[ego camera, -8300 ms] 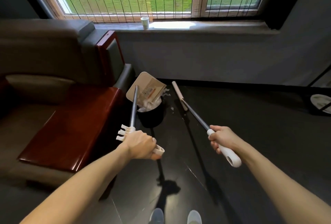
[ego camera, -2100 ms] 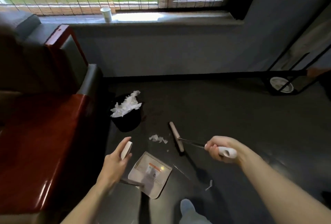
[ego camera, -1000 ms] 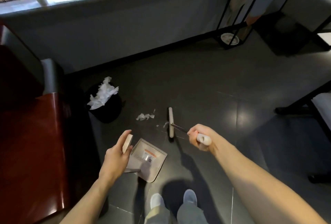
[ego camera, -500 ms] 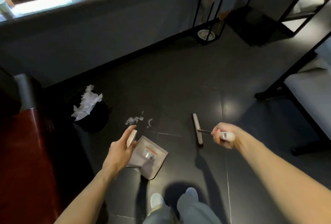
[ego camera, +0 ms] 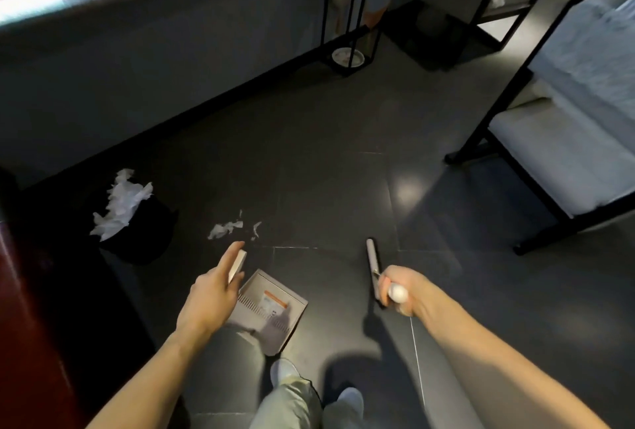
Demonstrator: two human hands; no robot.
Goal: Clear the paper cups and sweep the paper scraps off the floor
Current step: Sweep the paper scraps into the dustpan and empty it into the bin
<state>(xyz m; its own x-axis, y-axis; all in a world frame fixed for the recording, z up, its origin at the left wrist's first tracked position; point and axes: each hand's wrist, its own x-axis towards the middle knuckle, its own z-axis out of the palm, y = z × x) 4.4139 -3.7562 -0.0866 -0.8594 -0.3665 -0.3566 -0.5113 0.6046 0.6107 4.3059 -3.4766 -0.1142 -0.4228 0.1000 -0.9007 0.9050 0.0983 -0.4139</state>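
Dark grey floor [ego camera: 326, 171] tiles fill the view, seen from above by a person looking down along both bare arms. The left hand [ego camera: 213, 288] reaches forward with its fingers nearly straight. It seems to pinch the flat beige top of the dustpan [ego camera: 275, 308] handle between fingers and thumb, though the grip is partly hidden behind the hand. The dustpan's grey tray sits low by the person's feet, its lower corner blurred.

The right hand [ego camera: 400, 288] is curled tightly round the broom [ego camera: 372, 260] handle. The handle is so foreshortened that only its white end cap and a sliver of metal rod show. The broom's slim pale head lies on the floor just beyond the knuckles. The hands are well apart.

White paper scraps [ego camera: 225, 228] lie on the floor just beyond the left fingertips, between a black bin [ego camera: 144, 239] and the broom head. The bin is heaped with crumpled white paper, and its body melts into shadow. A pale-cushioned chair [ego camera: 567, 160] is cut off at the right edge. Two shoes [ego camera: 283, 372] show at the bottom, partly covered by trouser legs.
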